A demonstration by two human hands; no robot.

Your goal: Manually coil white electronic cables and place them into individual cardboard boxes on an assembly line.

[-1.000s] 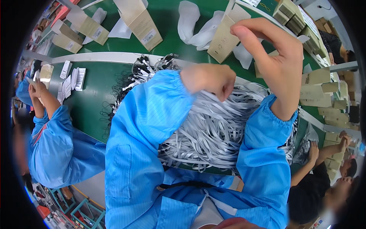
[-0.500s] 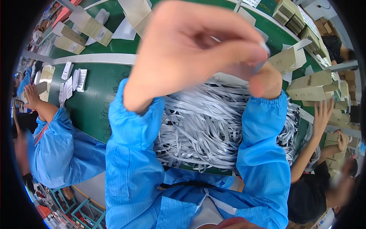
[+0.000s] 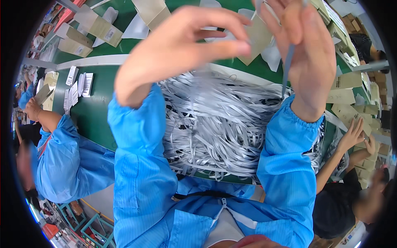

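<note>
My left hand (image 3: pixel 182 51) is raised above the table, its thumb and fingers apart with nothing visible between them. Higher up at the right, my right hand (image 3: pixel 308 58) pinches a thin grey strap (image 3: pixel 288 68) that hangs down past the palm to the wrist; its fingertips are partly blurred. Below both hands lies a large heap of flat, shiny silver-grey straps (image 3: pixel 223 128), tangled and spread between my blue-sleeved forearms.
The green table (image 3: pixel 99 120) carries printed label slips (image 3: pixel 87 85) at left. Beige open boxes (image 3: pixel 99 27) stand beyond a pale rail (image 3: pixel 95 61). A co-worker's hand (image 3: pixel 32 108) is at far left, another's hand (image 3: pixel 352 134) touches boxes at right.
My hands have drawn apart: the left moved left, the right moved up and right with the grey strap now hanging from it. The co-worker's hands on the right have shifted at a box.
</note>
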